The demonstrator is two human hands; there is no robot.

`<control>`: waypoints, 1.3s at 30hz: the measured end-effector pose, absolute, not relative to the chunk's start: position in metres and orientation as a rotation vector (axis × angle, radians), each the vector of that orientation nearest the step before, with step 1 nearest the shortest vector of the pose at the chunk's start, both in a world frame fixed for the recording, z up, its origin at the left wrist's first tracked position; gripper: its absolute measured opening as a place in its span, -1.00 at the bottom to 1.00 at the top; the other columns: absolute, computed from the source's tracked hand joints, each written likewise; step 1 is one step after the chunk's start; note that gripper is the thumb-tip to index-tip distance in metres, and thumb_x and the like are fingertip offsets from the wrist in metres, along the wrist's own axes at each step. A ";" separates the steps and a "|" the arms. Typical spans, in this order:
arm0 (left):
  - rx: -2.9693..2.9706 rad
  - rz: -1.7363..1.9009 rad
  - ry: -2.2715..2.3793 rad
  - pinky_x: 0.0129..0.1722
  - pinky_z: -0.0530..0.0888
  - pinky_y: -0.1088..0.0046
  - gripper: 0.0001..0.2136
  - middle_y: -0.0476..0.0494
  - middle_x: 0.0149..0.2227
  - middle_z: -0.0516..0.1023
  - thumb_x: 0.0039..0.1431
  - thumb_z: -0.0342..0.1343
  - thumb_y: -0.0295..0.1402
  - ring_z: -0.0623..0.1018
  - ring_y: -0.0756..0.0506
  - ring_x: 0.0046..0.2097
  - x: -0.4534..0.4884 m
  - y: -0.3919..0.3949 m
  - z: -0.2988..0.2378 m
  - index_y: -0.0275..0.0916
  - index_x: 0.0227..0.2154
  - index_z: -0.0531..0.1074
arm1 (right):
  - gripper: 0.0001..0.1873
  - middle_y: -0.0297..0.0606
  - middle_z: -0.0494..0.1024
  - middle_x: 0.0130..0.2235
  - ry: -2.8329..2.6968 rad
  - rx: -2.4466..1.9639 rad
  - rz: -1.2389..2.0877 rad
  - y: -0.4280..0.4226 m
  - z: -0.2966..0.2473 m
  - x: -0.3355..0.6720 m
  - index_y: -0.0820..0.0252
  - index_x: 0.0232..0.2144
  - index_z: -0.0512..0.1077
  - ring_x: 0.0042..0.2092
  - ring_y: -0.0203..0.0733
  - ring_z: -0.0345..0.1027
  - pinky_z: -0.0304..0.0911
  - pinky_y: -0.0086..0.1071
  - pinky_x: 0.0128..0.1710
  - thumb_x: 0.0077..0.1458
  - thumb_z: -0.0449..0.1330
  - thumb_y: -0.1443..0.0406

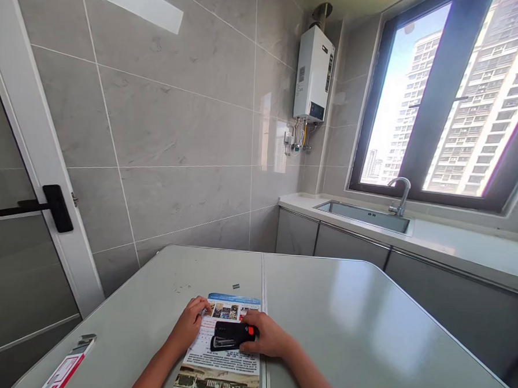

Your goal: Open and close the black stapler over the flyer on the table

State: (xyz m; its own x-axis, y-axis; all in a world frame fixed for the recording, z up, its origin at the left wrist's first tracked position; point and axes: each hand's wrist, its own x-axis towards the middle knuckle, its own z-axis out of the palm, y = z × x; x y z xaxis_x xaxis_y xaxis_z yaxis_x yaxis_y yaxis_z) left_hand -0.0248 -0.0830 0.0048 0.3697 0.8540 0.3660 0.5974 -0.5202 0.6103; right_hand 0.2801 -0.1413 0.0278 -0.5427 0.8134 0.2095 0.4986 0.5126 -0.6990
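My right hand [269, 335] is closed round one end of a black stapler [230, 331] with a red-orange patch by my thumb and fingers. The stapler lies over a printed leaflet [233, 363] that has small photos, text and a landscape picture. At the leaflet's left edge, my left hand [190, 325] has its thumb and fingers drawn together, with a small pale sliver between them that is too small to name. Just beyond the leaflet lies a short grey strip of staples [235, 286]. Tiny loose bits [181, 288] are scattered to its left on the table.
A red-and-white packet [68, 369] lies at the table's front left. The pale table [343, 320] has a seam down its middle. A door with a black handle [58, 208] stands left. Behind to the right are a counter with a sink [366, 216], a tap [401, 195] and a water heater [314, 75].
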 end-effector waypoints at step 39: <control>2.060 1.032 1.158 -0.18 0.41 0.31 -0.64 -0.04 -0.36 0.48 0.40 -0.25 0.00 0.47 -0.15 -0.28 0.007 -0.024 -0.020 -0.13 -0.35 0.23 | -0.58 -0.24 0.47 -0.02 -1.749 -1.622 0.714 -0.181 0.016 0.264 -0.03 -0.12 0.66 0.13 0.03 0.24 0.14 -0.18 0.22 -0.11 0.51 0.19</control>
